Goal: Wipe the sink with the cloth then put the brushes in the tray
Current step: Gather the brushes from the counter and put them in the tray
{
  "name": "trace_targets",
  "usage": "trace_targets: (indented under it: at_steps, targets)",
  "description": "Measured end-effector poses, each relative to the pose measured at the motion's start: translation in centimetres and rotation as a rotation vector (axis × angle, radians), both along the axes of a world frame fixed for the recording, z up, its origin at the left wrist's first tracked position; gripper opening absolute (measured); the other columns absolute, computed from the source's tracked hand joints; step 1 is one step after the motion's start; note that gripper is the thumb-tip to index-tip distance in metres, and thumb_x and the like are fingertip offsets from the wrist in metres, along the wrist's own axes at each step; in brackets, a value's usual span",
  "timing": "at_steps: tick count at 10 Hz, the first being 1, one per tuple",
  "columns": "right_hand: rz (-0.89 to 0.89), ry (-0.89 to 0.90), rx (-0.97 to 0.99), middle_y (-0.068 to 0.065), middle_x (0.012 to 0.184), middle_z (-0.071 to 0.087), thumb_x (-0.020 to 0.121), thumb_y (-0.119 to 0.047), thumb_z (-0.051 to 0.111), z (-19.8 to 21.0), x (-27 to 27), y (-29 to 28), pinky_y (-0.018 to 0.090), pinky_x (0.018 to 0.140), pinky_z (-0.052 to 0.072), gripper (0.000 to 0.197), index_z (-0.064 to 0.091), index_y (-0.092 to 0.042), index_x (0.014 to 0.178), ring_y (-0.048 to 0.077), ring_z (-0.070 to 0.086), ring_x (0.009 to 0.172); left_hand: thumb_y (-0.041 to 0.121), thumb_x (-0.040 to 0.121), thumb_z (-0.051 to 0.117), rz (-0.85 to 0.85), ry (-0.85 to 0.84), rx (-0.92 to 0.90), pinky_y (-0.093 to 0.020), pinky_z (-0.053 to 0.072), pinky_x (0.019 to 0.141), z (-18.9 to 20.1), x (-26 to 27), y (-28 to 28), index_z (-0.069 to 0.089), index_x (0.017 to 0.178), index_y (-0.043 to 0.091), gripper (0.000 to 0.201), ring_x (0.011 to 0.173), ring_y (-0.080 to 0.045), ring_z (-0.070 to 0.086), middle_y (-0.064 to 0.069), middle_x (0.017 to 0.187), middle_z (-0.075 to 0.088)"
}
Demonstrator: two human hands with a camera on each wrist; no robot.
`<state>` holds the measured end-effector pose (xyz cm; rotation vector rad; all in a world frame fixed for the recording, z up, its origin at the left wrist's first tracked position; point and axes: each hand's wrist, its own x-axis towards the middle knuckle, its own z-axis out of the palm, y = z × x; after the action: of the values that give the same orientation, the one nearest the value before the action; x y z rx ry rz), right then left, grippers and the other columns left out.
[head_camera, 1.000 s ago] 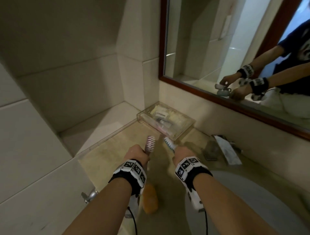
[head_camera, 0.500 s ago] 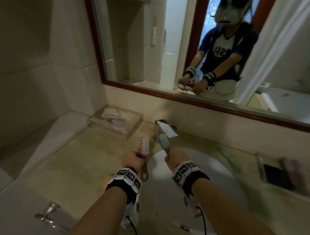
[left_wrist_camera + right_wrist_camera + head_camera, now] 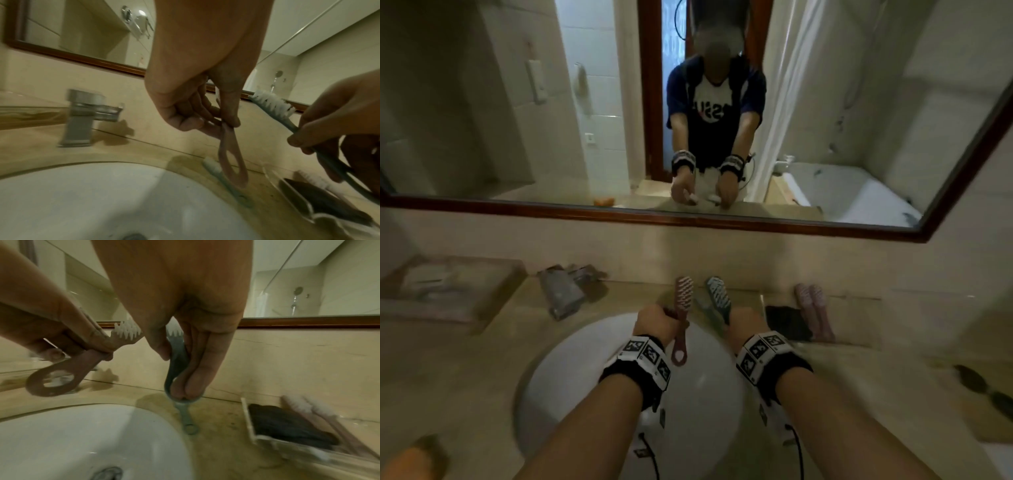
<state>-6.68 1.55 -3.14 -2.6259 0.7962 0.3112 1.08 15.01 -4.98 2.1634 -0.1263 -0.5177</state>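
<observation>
My left hand grips a pink brush by its handle, bristle head pointing away, over the back rim of the white sink. My right hand holds a grey-green brush the same way; in the right wrist view its fingers curl round the looped handle. Another grey-green brush lies on the counter behind the sink. To the right stands a clear tray holding a dark cloth and two pink brushes.
A square metal faucet stands at the back left of the sink. A second clear tray sits at the far left of the counter. An orange object lies at the front left. A framed mirror runs along the wall.
The view has swung right from the left tray to the sink. Both hands, still holding their brushes, have moved right and now sit over the sink near the right tray.
</observation>
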Motion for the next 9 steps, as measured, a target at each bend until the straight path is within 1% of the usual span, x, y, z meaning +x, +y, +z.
trace_targets:
  at_steps: [1, 2, 3, 4, 5, 6, 7, 8, 9]
  targets:
    - [-0.067, -0.014, -0.028, 0.017, 0.119, 0.065, 0.097, -0.014, 0.043, 0.2, -1.2, -6.2, 0.032, 0.084, 0.049, 0.028, 0.06, -0.003, 0.116, 0.03, 0.062, 0.11, 0.015, 0.075, 0.076, -0.044, -0.013, -0.022, -0.038, 0.058, 0.086, -0.1, -0.8, -6.5, 0.072, 0.09, 0.006, 0.018, 0.092, -0.029, 0.07, -0.016, 0.099, 0.074]
    - [-0.142, -0.035, -0.092, 0.018, 0.137, 0.051, 0.097, -0.02, 0.042, 0.3, -3.0, -12.0, 0.035, 0.105, 0.037, 0.036, 0.052, -0.006, 0.129, 0.032, 0.047, 0.128, 0.017, 0.08, 0.072, -0.115, -0.042, -0.03, -0.037, 0.057, 0.084, -0.2, -1.5, -12.7, 0.072, 0.077, 0.011, 0.007, 0.094, -0.03, 0.07, -0.016, 0.098, 0.075]
    - [-0.228, -0.041, -0.074, 0.02, 0.14, 0.044, 0.096, -0.013, 0.043, 0.0, -4.6, -17.0, 0.037, 0.105, 0.039, 0.039, 0.044, 0.0, 0.132, 0.033, 0.045, 0.128, 0.023, 0.084, 0.068, -0.181, -0.063, -0.015, -0.034, 0.056, 0.085, -0.5, -2.4, -18.3, 0.074, 0.095, 0.008, 0.02, 0.098, -0.03, 0.069, -0.015, 0.102, 0.074]
    - [-0.298, 0.034, -0.045, 0.02, 0.138, 0.048, 0.096, -0.011, 0.043, -0.6, -5.6, -21.5, 0.035, 0.102, 0.041, 0.038, 0.046, 0.001, 0.132, 0.032, 0.048, 0.126, 0.027, 0.086, 0.065, -0.185, -0.056, -0.017, -0.03, 0.055, 0.082, -1.4, -2.8, -22.9, 0.072, 0.099, 0.01, 0.022, 0.099, -0.03, 0.068, -0.013, 0.104, 0.074]
    - [-0.32, 0.001, -0.038, 0.017, 0.137, 0.051, 0.098, -0.016, 0.042, -4.6, -5.7, -26.4, 0.032, 0.099, 0.043, 0.042, 0.043, -0.002, 0.137, 0.029, 0.052, 0.124, 0.031, 0.088, 0.063, -0.156, -0.046, 0.038, -0.025, 0.049, 0.075, -2.1, -3.0, -26.6, 0.073, 0.101, 0.007, 0.028, 0.102, -0.027, 0.067, -0.011, 0.106, 0.073]
    - [-0.388, -0.01, 0.001, 0.017, 0.122, 0.062, 0.096, -0.017, 0.046, -6.3, -5.9, -28.3, 0.029, 0.08, 0.048, 0.033, 0.054, 0.0, 0.124, 0.03, 0.061, 0.108, 0.028, 0.087, 0.063, -0.133, -0.039, 0.035, -0.026, 0.051, 0.084, -3.8, -2.9, -30.0, 0.072, 0.101, 0.009, 0.026, 0.103, -0.028, 0.067, -0.01, 0.106, 0.073]
    - [-0.422, 0.031, 0.014, 0.016, 0.113, 0.067, 0.096, -0.014, 0.047, -7.1, -5.8, -29.8, 0.029, 0.076, 0.048, 0.026, 0.06, -0.001, 0.115, 0.028, 0.062, 0.09, 0.022, 0.088, 0.059, -0.221, -0.023, 0.075, -0.029, 0.053, 0.086, -5.5, -3.2, -32.8, 0.072, 0.102, 0.007, 0.024, 0.104, -0.031, 0.066, -0.014, 0.106, 0.072]
    - [-0.41, 0.057, 0.017, 0.017, 0.113, 0.067, 0.096, -0.012, 0.046, -7.6, -5.9, -30.5, 0.03, 0.075, 0.048, 0.025, 0.061, -0.001, 0.113, 0.028, 0.062, 0.09, 0.013, 0.089, 0.058, -0.294, -0.011, 0.103, -0.032, 0.052, 0.089, -7.1, -3.9, -35.1, 0.072, 0.103, 0.002, 0.023, 0.104, -0.033, 0.065, -0.016, 0.109, 0.071]
    - [-0.384, 0.048, -0.01, 0.016, 0.113, 0.067, 0.095, -0.012, 0.048, -8.0, -5.8, -30.6, 0.029, 0.071, 0.045, 0.024, 0.061, -0.001, 0.112, 0.03, 0.064, 0.101, 0.014, 0.086, 0.061, -0.314, 0.01, 0.13, -0.035, 0.056, 0.085, -8.5, -4.6, -36.4, 0.073, 0.098, 0.003, 0.02, 0.098, -0.033, 0.066, -0.015, 0.101, 0.072]
